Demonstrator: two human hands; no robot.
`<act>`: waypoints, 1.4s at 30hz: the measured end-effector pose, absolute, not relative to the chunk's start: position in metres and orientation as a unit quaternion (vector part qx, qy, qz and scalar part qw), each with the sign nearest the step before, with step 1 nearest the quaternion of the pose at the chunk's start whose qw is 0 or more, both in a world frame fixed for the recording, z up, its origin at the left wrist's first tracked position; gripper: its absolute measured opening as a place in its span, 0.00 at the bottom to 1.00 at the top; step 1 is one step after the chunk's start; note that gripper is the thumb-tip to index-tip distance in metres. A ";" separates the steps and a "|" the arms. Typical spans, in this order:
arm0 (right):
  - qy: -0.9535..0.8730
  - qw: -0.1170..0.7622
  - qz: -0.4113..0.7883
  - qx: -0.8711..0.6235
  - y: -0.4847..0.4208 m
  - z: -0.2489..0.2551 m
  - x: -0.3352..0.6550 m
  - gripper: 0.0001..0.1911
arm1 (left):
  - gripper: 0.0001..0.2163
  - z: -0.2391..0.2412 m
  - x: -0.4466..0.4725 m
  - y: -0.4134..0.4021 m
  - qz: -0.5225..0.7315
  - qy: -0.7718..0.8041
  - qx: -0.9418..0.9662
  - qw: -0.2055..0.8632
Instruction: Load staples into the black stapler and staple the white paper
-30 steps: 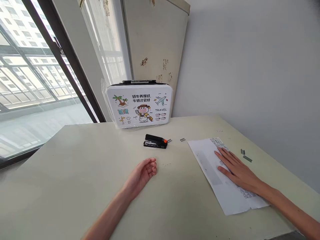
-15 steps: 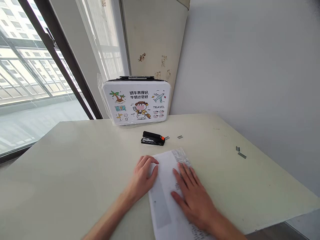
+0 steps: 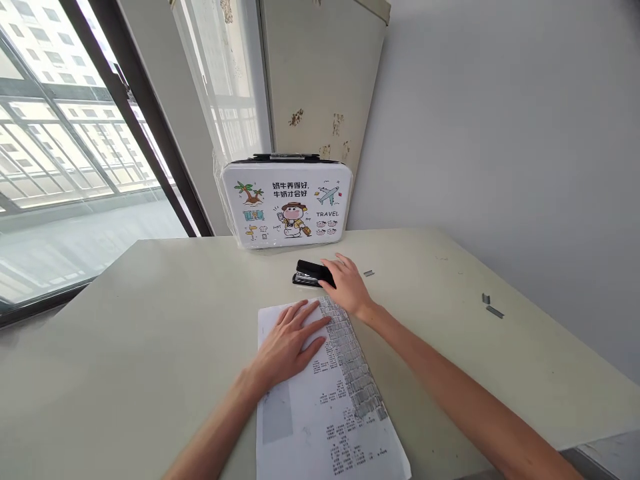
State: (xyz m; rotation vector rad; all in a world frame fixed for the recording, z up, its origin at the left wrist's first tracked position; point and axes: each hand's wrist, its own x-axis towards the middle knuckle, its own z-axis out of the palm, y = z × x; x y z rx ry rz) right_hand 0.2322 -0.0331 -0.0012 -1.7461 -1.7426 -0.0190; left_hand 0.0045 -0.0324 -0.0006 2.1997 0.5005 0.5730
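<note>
My left hand point(image 3: 293, 340) lies flat on the upper part of the printed paper sheets point(image 3: 305, 427), its fingers spread. Dense grey rows that look like staples point(image 3: 357, 373) run down the right side of the top page. Just beyond the sheets, a black stapler point(image 3: 306, 273) rests on the table with its mouth to the left. My right hand point(image 3: 346, 283) is closed around the stapler's right end, thumb in front and fingers over the back. That end is hidden by the hand.
A white cartoon-printed case point(image 3: 287, 207) in clear plastic stands at the table's back. A small staple strip point(image 3: 369, 273) lies right of the stapler; two more staple strips point(image 3: 495, 312) lie farther right. A grey wall point(image 3: 500, 133) borders the right side and a window point(image 3: 65, 147) the left.
My right hand has left the paper and reached forward to grip the stapler. The sheets have shifted left, uncovering the grey rows. My left hand has flattened onto the page.
</note>
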 end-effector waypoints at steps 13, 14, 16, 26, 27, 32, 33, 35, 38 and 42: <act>-0.638 0.400 0.011 -0.657 -0.096 0.018 0.270 0.15 | 0.17 -0.002 0.001 -0.036 0.233 0.207 0.887 0.341; -0.629 0.407 0.023 -0.662 -0.110 0.018 0.277 0.16 | 0.18 -0.003 0.003 -0.040 0.234 0.213 0.888 0.335; -0.611 0.403 0.056 -0.679 -0.137 0.016 0.291 0.17 | 0.20 -0.006 0.008 -0.048 0.240 0.229 0.885 0.328; -0.578 0.353 0.189 -0.711 -0.216 0.003 0.321 0.19 | 0.29 -0.008 0.014 -0.048 0.194 0.272 0.922 0.197; -0.580 0.357 0.198 -0.705 -0.219 0.001 0.321 0.18 | 0.30 -0.009 0.013 -0.046 0.183 0.277 0.928 0.167; -0.592 0.392 0.193 -0.678 -0.226 -0.013 0.323 0.18 | 0.29 -0.011 0.008 -0.037 0.175 0.287 0.935 0.114; -0.587 0.398 0.194 -0.678 -0.227 -0.016 0.324 0.19 | 0.28 -0.011 0.008 -0.035 0.175 0.288 0.935 0.113; -0.563 0.410 0.202 -0.688 -0.227 -0.020 0.328 0.20 | 0.28 -0.012 0.007 -0.033 0.175 0.291 0.934 0.111; -0.495 0.443 0.195 -0.722 -0.227 -0.025 0.332 0.22 | 0.27 -0.011 0.007 -0.031 0.171 0.289 0.936 0.108; -0.434 0.475 0.176 -0.745 -0.226 -0.030 0.335 0.23 | 0.27 -0.010 0.007 -0.031 0.178 0.285 0.936 0.107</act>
